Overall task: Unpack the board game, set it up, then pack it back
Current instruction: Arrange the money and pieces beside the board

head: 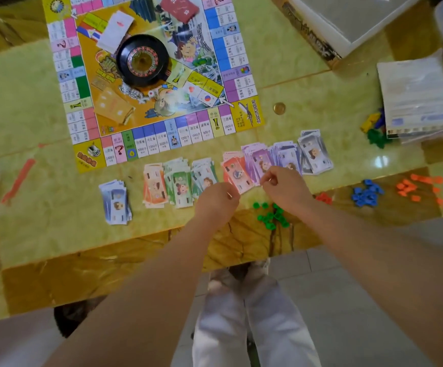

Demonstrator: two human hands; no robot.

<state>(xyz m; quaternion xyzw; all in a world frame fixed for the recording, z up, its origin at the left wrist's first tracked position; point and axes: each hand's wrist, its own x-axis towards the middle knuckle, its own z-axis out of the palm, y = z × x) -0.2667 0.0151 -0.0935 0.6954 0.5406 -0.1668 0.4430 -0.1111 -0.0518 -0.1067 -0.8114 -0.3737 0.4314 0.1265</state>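
Head view: setup step. The board [146, 75] is open on the table [30, 102], with play money [178, 181] in a row along its near edge. My left hand [216, 201] and right hand [285, 188] hover at the red notes [235, 172], fingers curled; can't tell if they pinch a note. Next, I'd guess: square that stack without disturbing its neighbours.

Bright, even light, shadows faint. A glare spot on the glossy table [381, 160] at right, a pale sheen across the board [146, 120]. Whole frame soft; far right corner smeared, edges bowed.
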